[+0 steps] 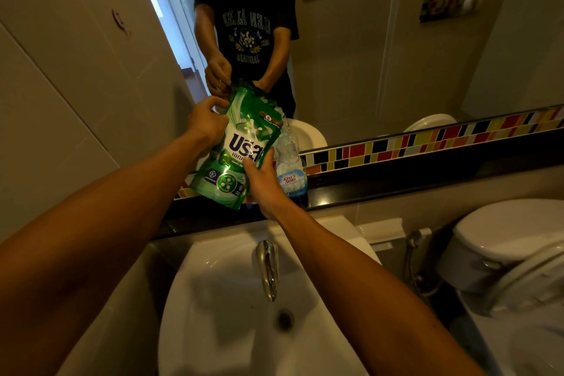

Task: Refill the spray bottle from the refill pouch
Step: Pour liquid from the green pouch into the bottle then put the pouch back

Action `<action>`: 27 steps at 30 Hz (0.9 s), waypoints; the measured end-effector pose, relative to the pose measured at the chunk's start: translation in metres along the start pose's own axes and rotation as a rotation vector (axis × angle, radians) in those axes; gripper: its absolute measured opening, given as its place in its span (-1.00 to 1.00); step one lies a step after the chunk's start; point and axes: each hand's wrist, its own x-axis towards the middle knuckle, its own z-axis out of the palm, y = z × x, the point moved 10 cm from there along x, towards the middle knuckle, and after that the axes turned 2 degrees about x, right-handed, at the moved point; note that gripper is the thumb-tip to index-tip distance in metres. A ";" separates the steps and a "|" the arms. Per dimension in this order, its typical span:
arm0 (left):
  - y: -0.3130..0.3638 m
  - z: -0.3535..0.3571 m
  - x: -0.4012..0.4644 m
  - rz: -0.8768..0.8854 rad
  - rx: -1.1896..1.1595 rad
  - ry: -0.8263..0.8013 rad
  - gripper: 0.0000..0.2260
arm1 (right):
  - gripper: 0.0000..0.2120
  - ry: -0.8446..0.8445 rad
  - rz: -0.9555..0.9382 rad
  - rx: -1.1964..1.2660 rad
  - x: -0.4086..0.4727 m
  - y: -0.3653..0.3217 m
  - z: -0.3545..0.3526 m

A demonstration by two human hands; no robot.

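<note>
Left hand (205, 122) pinches our green refill pouch (241, 146) at its upper left corner; right hand (265, 183) grips its lower right edge. We hold it tilted above the sink (213, 330), the clear bottle (290, 168) just right of our right hand on the dark ledge (396, 183).

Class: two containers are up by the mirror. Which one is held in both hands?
The green pouch: the left hand pinches its top and the right hand grips its lower edge. The clear bottle stands behind it on the ledge.
</note>
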 end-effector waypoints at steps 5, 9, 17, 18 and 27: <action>-0.020 0.008 -0.009 -0.022 -0.074 0.009 -0.78 | -0.21 0.022 0.016 -0.061 0.000 0.012 -0.015; -0.040 0.012 -0.018 -0.077 -0.120 0.022 -0.80 | -0.19 0.028 0.003 -0.191 0.001 0.019 -0.023; -0.077 0.035 -0.037 -0.185 -0.245 0.014 -0.77 | -0.22 0.007 -0.005 -0.224 -0.005 0.033 -0.038; -0.084 0.037 -0.039 -0.203 -0.278 0.018 -0.76 | -0.22 0.002 -0.011 -0.217 -0.007 0.034 -0.040; -0.130 0.041 -0.062 -0.312 -0.664 0.056 -0.86 | -0.68 0.115 -0.061 -0.237 -0.005 0.024 -0.049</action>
